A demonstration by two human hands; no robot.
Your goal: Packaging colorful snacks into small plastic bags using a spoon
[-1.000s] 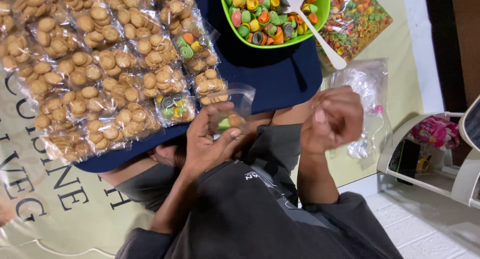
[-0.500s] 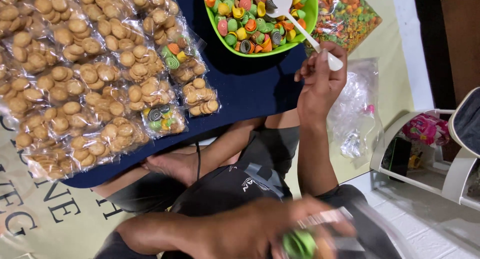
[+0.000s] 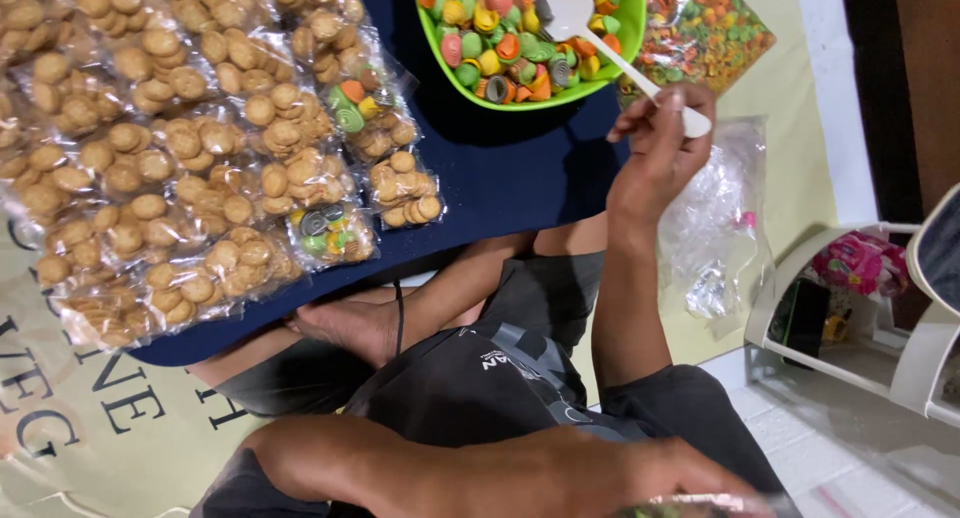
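My right hand (image 3: pixel 660 143) reaches out to the handle end of a white plastic spoon (image 3: pixel 575 13) and pinches it. The spoon's head lies in a green bowl (image 3: pixel 628 28) full of coloured spiral snacks (image 3: pixel 495 38). My left arm crosses low over my lap, and my left hand (image 3: pixel 670 473) sits at the bottom edge of the view. It is closed on a small clear bag (image 3: pixel 700 503), which is blurred and mostly cut off.
Several sealed packets of round tan biscuits (image 3: pixel 180 148) cover a navy cloth (image 3: pixel 520 168) at the left. A large bag of coloured snacks (image 3: pixel 700 28) lies behind the bowl. Empty clear bags (image 3: pixel 715 228) are heaped at the right, next to a white rack (image 3: pixel 860 308).
My right hand rose from a fist over my lap to the spoon handle. My left hand carried the small filled bag from near the packets down and right across my lap.
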